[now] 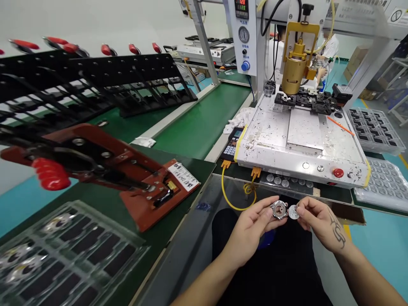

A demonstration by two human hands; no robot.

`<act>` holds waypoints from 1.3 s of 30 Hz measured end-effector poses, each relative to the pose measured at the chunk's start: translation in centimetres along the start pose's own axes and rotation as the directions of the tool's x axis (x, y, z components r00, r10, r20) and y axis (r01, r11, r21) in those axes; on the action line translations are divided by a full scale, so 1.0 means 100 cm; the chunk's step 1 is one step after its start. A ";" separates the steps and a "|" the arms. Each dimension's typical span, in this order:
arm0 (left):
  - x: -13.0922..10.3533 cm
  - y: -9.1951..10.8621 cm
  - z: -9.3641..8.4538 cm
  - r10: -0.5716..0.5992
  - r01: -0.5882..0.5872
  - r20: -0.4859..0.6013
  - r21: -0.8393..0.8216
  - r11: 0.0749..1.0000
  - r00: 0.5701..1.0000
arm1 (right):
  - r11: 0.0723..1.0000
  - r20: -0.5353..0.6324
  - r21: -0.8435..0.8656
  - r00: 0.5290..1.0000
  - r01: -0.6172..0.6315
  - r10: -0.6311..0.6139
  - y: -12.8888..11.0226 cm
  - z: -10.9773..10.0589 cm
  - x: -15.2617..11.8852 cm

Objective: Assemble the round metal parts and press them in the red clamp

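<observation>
My left hand (255, 223) is closed on a round metal watch case (279, 210), its ring facing up. Beside it, my right hand (314, 219) pinches a small round silver disc (293, 211) with printing on it. The disc is near the right edge of the case, and whether the two touch cannot be made out. Both hands are above my lap, in front of the bench. Behind them stands a white machine (274, 148) with a gold cylindrical head (292, 70) over black fixtures (306, 101).
A red-brown clamp press (134, 197) and a clear tray (105, 255) lie on the green bench at left. Black racks (127, 80) stand behind. Yellow cables (225, 193) hang from the machine's front. Trays of parts (384, 182) lie at right; a person (330, 46) is beyond.
</observation>
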State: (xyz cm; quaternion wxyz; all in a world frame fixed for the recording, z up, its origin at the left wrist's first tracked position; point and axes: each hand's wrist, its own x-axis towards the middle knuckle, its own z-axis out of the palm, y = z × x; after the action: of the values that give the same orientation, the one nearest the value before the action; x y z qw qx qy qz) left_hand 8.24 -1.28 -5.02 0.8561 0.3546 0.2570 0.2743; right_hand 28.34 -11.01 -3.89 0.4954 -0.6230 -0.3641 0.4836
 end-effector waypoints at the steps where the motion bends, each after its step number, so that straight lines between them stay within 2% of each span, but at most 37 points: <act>1: 0.000 0.000 0.000 -0.003 0.003 0.004 -0.007 1.000 1.000 | 0.999 -0.017 -0.035 1.000 0.020 -0.021 -0.003 0.001 0.000; 4: -0.001 0.000 0.000 -0.008 0.008 0.012 -0.017 1.000 1.000 | 0.987 -0.037 -0.101 0.991 0.122 -0.126 -0.012 0.005 0.001; 8: -0.003 0.002 0.002 -0.002 0.002 0.010 0.005 1.000 1.000 | 0.954 0.003 -0.195 0.973 0.226 -0.230 -0.019 0.012 0.004; 12: -0.005 0.001 0.004 0.021 -0.021 -0.001 0.045 0.999 1.000 | 0.941 0.048 -0.213 0.965 0.262 -0.257 -0.019 0.021 0.006; 17: -0.008 0.000 0.004 0.050 -0.050 0.000 0.087 0.995 0.999 | 0.928 0.028 -0.246 0.959 0.279 -0.281 -0.017 0.027 0.006; 32: -0.009 -0.008 0.009 0.117 -0.117 0.007 0.190 0.975 0.993 | 0.911 0.026 -0.280 0.951 0.302 -0.307 -0.009 0.026 0.006; 35: -0.010 -0.011 0.008 0.141 -0.132 -0.015 0.274 0.953 0.990 | 0.886 0.023 -0.328 0.940 0.328 -0.340 -0.008 0.028 0.005; 39: -0.011 -0.016 0.003 0.226 -0.182 -0.034 0.481 0.858 0.974 | 0.773 0.017 -0.495 0.894 0.397 -0.448 0.001 0.029 0.006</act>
State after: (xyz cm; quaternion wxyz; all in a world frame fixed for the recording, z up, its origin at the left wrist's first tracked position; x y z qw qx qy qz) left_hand 8.09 -3.10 -5.71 0.6970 0.5660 0.3152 0.3076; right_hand 25.76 -9.69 -4.22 0.4364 -0.6530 -0.5786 0.2199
